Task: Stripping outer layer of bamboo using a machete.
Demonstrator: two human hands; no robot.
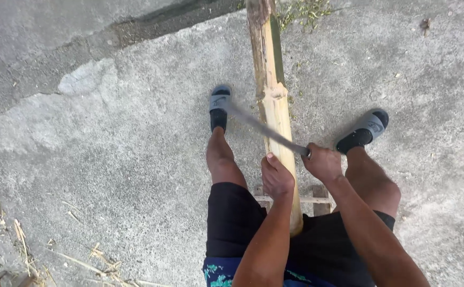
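Bamboo pole (275, 114) running up the middle of the view, near end between the knees, far end leaving the top edge; pale yellow and stripped along most of the length, a green strip of skin left on the right side higher up, a knobbly node about halfway. Long blade (264, 126) lying slantwise across the pole just below that node, tip out to the left near the left sandal, handle end at the right. Right hand (323, 162) just right of the pole, fingers clamped shut round the handle. Left hand (276, 178) pressed on the pole's left side a little below the blade, fingers curled round the stem, thumb up. Black shorts (232, 218) over both thighs, a scrap of blue patterned cloth at the bottom edge. Low wooden stool (317, 201), only slats showing, under the pole between the legs. Grey and black sandals (219, 106) planted either side of the pole, the right one further out and turned away. Rough grey concrete (109, 159) all round, a dark crack and a lighter patch at upper left. Green shavings (303, 10) scattered beside the pole at the top; dry straw (78, 260) in the lower left corner.
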